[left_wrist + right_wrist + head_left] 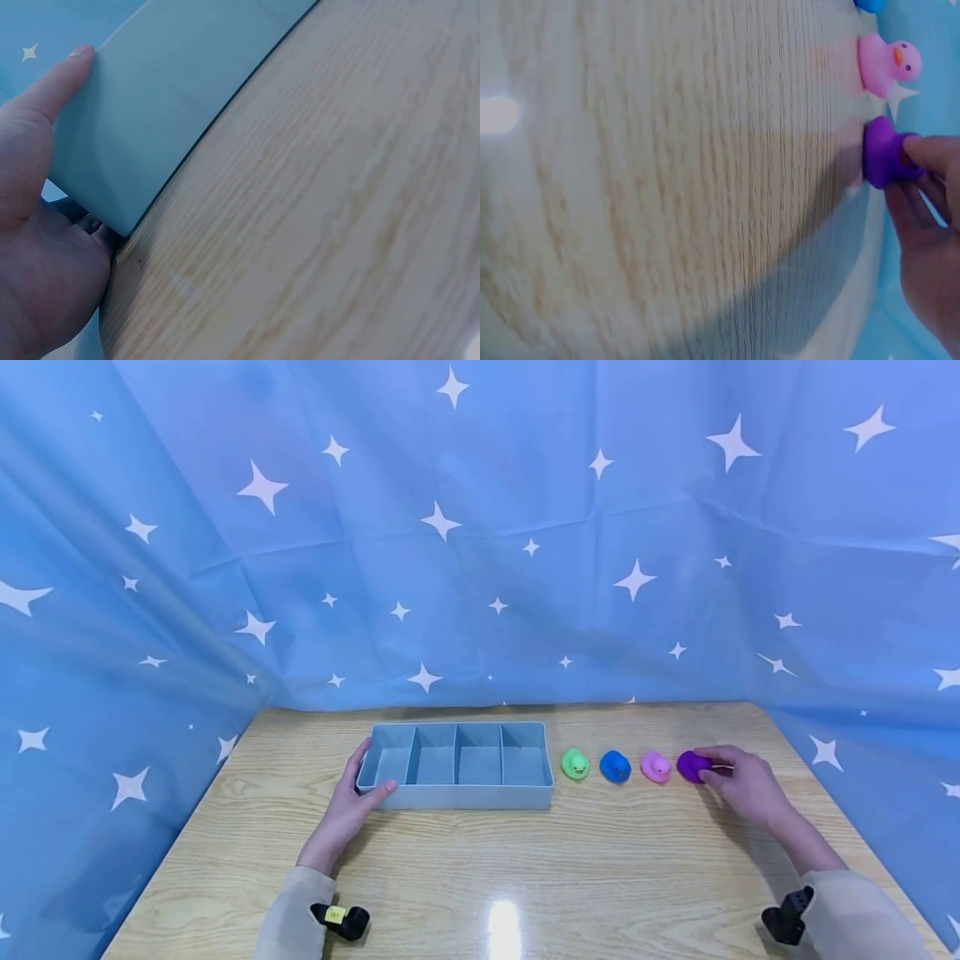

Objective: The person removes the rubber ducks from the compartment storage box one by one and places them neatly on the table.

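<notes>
A blue-grey divided box (pixel 465 797) lies lengthwise on the table, its several compartments holding nothing. My left hand (pixel 352 806) grips the box's left end, the thumb on its front wall and the other fingers around the left side. In the left wrist view the thumb presses the box wall (pixel 157 105); most of the other fingers are hidden. At the right end of a row of rubber ducks, my right hand (pixel 750 785) pinches a purple rubber duck (pixel 692 766) between thumb and fingers. The right wrist view shows this duck (pixel 883 154) at the table surface.
Between the box and the purple duck stand a green duck (pixel 575 764), a blue duck (pixel 615 767) and a pink duck (pixel 656 767). A blue star-patterned cloth (pixel 480 568) hangs behind and beside the wooden table (pixel 600 868).
</notes>
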Demonstrator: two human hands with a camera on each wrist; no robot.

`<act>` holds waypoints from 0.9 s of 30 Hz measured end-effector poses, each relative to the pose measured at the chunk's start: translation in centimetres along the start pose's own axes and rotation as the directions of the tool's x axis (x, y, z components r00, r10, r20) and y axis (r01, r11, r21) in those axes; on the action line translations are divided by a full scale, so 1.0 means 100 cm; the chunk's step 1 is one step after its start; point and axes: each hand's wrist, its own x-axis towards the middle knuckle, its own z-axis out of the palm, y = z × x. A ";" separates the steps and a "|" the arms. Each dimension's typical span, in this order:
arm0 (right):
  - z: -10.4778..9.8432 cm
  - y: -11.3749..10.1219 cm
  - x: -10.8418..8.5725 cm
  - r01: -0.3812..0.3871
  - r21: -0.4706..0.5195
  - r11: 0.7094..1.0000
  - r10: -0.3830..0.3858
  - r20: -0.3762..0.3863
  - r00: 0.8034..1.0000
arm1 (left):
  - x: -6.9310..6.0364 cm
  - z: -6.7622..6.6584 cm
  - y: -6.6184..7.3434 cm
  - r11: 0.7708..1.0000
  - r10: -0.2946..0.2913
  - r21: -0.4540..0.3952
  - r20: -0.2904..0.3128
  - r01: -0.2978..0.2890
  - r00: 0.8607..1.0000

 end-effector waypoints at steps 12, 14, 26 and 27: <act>-0.002 0.001 0.001 0.027 0.000 1.000 -0.027 -0.007 1.000 | 0.002 -0.001 0.001 1.000 -0.002 -0.009 0.001 0.002 1.000; -0.003 0.001 0.001 0.029 0.003 1.000 -0.029 -0.008 1.000 | 0.002 -0.001 0.002 1.000 -0.007 -0.014 0.004 0.007 1.000; -0.005 -0.001 0.000 -0.032 0.007 0.999 0.031 0.058 0.998 | 0.001 -0.001 0.002 1.000 -0.024 -0.005 0.018 0.024 1.000; -0.006 -0.002 0.000 -0.036 0.008 0.999 0.036 0.061 0.998 | 0.002 -0.001 0.002 1.000 -0.025 -0.005 0.016 0.026 1.000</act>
